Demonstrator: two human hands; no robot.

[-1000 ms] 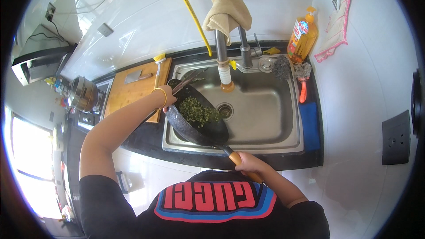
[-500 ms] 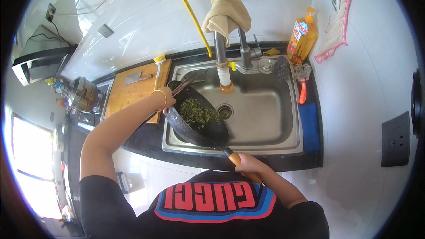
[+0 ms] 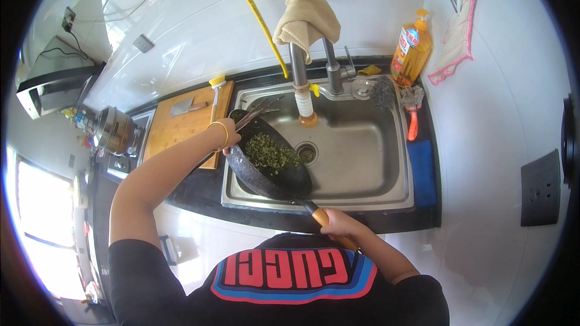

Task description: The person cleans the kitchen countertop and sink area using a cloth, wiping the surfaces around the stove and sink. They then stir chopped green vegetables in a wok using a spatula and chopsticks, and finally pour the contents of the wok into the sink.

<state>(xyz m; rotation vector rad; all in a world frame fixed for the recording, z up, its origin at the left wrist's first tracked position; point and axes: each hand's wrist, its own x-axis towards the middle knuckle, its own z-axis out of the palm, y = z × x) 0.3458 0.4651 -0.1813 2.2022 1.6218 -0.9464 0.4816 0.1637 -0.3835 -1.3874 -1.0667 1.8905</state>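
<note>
A dark wok (image 3: 244,175) tilts over the left part of the steel sink (image 3: 406,175), with chopped green leaves (image 3: 270,154) lying inside it. My right hand (image 3: 339,224) is closed around its wooden handle (image 3: 320,216), near my body. At the wok's far left rim, my left hand (image 3: 231,134) grips several thin sticks, like chopsticks (image 3: 258,113), whose ends reach over the wok's far edge. Fingers of this hand also touch the rim. Part of the sticks is hidden by the hand.
A faucet (image 3: 333,72) and a thick pipe draped with a beige towel (image 3: 307,18) stand behind the sink. Left lies a cutting board (image 3: 172,127) with a cleaver (image 3: 187,107) and brush (image 3: 215,90). Right are a soap bottle (image 3: 412,54), scrubbers (image 3: 412,105) and blue cloth (image 3: 422,172).
</note>
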